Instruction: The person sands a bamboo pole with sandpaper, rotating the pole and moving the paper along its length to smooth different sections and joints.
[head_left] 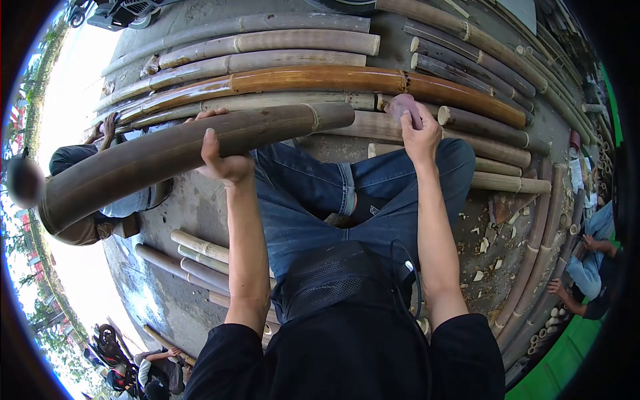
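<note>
My left hand is wrapped round a thick, dark brown bamboo pole, thumb on the near side and fingertips over the far side. The pole is raised above my lap and slants from the lower left up to its far end in front of me. In my right hand a folded, pinkish-purple sheet is pinched between thumb and fingers, a short way right of the pole's end. Just beyond both hands lies a glossy orange-brown bamboo pole on top of other poles.
Several pale bamboo poles lie in rows ahead, with more poles at the right. A person sits at the left behind my pole; another person is at the far right. Cut bamboo pieces lie left of my legs.
</note>
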Action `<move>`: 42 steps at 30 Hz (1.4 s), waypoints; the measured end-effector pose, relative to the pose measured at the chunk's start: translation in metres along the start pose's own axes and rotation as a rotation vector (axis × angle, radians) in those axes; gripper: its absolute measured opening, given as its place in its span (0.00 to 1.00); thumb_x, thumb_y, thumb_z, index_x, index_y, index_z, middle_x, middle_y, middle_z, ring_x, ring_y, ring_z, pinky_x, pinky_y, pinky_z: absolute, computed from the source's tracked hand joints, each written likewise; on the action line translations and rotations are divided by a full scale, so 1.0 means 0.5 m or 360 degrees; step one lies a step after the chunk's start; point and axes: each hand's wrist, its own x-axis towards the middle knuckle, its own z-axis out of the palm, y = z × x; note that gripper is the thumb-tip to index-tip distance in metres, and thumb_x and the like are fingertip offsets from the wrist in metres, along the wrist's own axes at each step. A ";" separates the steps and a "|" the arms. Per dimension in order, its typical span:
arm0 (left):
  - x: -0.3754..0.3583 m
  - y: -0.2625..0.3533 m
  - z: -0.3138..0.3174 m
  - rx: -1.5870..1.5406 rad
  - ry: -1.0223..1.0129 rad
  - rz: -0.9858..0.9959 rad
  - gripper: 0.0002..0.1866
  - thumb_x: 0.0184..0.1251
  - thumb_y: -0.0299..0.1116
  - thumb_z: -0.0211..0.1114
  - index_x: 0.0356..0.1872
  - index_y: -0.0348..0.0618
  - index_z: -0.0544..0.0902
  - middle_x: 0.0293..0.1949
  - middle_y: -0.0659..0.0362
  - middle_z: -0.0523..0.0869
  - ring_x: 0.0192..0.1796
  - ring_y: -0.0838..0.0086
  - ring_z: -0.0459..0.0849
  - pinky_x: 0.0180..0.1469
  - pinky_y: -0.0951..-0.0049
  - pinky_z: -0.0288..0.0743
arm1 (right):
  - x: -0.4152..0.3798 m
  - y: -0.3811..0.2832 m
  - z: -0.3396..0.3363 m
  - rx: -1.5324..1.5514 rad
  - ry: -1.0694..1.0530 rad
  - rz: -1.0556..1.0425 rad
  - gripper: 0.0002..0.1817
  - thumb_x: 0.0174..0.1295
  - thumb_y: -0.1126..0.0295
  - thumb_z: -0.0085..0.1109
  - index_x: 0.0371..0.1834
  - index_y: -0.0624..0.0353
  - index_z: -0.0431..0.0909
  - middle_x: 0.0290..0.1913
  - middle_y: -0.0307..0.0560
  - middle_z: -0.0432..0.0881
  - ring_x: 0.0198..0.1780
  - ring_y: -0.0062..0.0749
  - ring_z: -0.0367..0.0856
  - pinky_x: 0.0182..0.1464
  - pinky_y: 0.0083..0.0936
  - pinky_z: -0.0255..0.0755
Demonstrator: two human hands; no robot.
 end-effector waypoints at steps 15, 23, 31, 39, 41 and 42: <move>-0.007 0.094 0.111 0.0009 0.0341 -0.0180 0.34 0.58 0.58 0.59 0.53 0.37 0.80 0.47 0.48 0.83 0.55 0.57 0.82 0.61 0.55 0.73 | -0.031 -0.140 0.130 0.0158 -0.0570 -0.0057 0.55 0.58 0.68 0.59 0.89 0.43 0.41 0.24 0.61 0.82 0.28 0.61 0.86 0.37 0.52 0.77; -0.028 0.066 0.121 0.0014 0.0328 -0.0183 0.34 0.59 0.60 0.60 0.54 0.39 0.80 0.47 0.48 0.84 0.56 0.57 0.82 0.61 0.54 0.73 | -0.066 -0.242 0.115 0.0259 -0.0703 -0.0117 0.53 0.59 0.73 0.58 0.89 0.44 0.44 0.25 0.56 0.82 0.27 0.53 0.85 0.41 0.34 0.80; -0.025 0.095 0.127 0.0008 0.0478 -0.0213 0.33 0.66 0.52 0.69 0.62 0.36 0.75 0.57 0.49 0.77 0.64 0.60 0.78 0.67 0.53 0.75 | -0.048 -0.097 0.141 -0.0091 -0.0332 -0.0034 0.57 0.60 0.75 0.66 0.89 0.46 0.39 0.29 0.57 0.86 0.31 0.57 0.88 0.37 0.48 0.83; -0.035 0.084 0.144 0.0043 0.0473 -0.0176 0.48 0.69 0.57 0.73 0.78 0.41 0.58 0.70 0.50 0.68 0.74 0.56 0.70 0.77 0.45 0.70 | -0.104 -0.189 0.162 0.0077 -0.0355 -0.0478 0.53 0.59 0.76 0.64 0.88 0.47 0.48 0.31 0.57 0.86 0.31 0.54 0.88 0.36 0.47 0.83; -0.033 0.087 0.138 0.0045 0.0467 -0.0177 0.51 0.67 0.58 0.75 0.79 0.42 0.57 0.72 0.50 0.67 0.75 0.55 0.69 0.78 0.44 0.69 | -0.090 -0.162 0.162 -0.0041 -0.0325 -0.0480 0.53 0.59 0.76 0.64 0.88 0.46 0.48 0.30 0.56 0.86 0.31 0.54 0.88 0.36 0.47 0.82; -0.032 0.085 0.130 0.0066 0.0484 -0.0167 0.52 0.66 0.60 0.75 0.79 0.43 0.56 0.73 0.50 0.66 0.76 0.55 0.68 0.79 0.43 0.68 | -0.085 -0.167 0.149 -0.0101 -0.0358 -0.0334 0.53 0.60 0.76 0.64 0.89 0.45 0.48 0.30 0.56 0.86 0.32 0.50 0.89 0.37 0.41 0.83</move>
